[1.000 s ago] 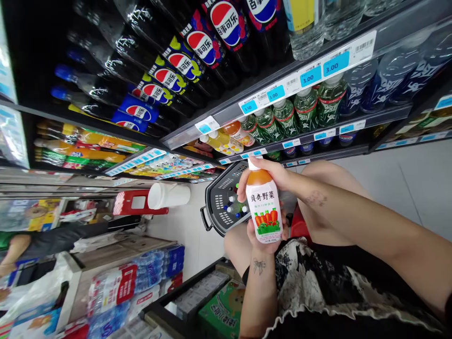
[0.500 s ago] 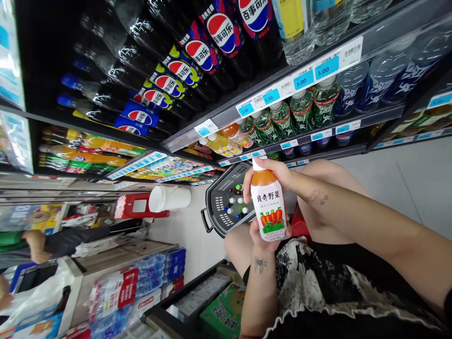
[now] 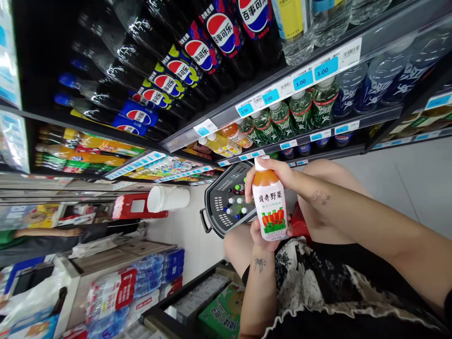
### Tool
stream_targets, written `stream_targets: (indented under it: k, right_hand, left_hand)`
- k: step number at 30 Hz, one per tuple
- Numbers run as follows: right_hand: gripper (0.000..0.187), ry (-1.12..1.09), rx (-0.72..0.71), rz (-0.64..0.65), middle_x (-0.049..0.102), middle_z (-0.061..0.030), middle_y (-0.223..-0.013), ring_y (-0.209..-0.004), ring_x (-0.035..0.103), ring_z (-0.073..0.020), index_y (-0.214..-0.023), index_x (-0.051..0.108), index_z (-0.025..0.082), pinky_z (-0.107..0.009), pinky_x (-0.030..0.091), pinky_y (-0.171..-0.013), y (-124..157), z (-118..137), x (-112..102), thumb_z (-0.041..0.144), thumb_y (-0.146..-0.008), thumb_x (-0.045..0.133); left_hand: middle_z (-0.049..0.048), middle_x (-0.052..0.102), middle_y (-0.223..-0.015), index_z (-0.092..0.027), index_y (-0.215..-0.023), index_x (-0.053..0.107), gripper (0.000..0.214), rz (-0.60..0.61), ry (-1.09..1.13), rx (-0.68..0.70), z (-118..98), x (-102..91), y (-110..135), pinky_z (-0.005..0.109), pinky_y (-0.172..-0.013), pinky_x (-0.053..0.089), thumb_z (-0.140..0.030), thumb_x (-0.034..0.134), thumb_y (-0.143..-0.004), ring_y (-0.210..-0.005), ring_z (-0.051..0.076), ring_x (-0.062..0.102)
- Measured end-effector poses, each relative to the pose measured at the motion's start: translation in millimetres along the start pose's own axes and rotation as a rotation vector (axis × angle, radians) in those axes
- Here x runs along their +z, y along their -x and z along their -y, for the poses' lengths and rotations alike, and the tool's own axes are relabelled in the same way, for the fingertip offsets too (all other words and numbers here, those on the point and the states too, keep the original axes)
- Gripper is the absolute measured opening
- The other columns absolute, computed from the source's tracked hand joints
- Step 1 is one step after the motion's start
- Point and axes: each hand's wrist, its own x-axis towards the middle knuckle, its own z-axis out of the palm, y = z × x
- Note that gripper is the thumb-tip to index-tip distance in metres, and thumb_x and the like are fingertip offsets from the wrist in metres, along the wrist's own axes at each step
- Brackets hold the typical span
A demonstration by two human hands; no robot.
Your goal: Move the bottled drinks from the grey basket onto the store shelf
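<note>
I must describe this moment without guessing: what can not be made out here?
All in the head view:
Carrot-label bottle: back turned away.
Left hand: some fingers hidden behind the bottle.
Basket: partly covered by bottle and right hand.
Bottles inside: labels too small.
Other person: cut off by picture's left edge.

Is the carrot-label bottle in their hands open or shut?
Shut, it appears: the white cap sits on top of the bottle. Whether its seal is broken, I cannot tell.

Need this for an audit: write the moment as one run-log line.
left hand: holds bottle near base | right hand: grips bottle's top | cap: on | basket: other bottles inside
</note>
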Motion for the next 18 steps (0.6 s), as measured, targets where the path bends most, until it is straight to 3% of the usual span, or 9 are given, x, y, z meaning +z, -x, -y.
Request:
stream_targets:
  k: [7,18]
  right_hand:
    - [0.068,-0.066,0.019,-0.055,0.057,-0.0003,-0.051,-0.055,0.058,-0.0121,-0.070,0.068,0.015,-0.022,0.046,-0.050,-2.1,-5.9,-5.4,0.067,-0.099,0.036]
    - [0.058,0.001,0.072,0.030,0.055,-0.0046,-0.050,-0.059,0.060,-0.0189,-0.061,0.062,0.020,-0.028,0.049,-0.051,2.2,5.6,-7.2,0.068,-0.091,0.052]
  left_hand:
    - [0.0141,0.064,-0.101,-0.019,-0.119,0.068,0.076,0.117,0.031,0.020,2.2,-8.5,-2.2,0.028,-0.049,0.047,-0.076,0.067,-0.069,-0.081,0.025,0.059]
    - [0.0116,0.063,-0.093,-0.023,-0.109,0.065,0.080,-0.060,-0.007,-0.061,-0.3,5.6,-4.5,0.029,-0.051,0.042,-0.079,0.073,-0.053,-0.071,0.022,0.056]
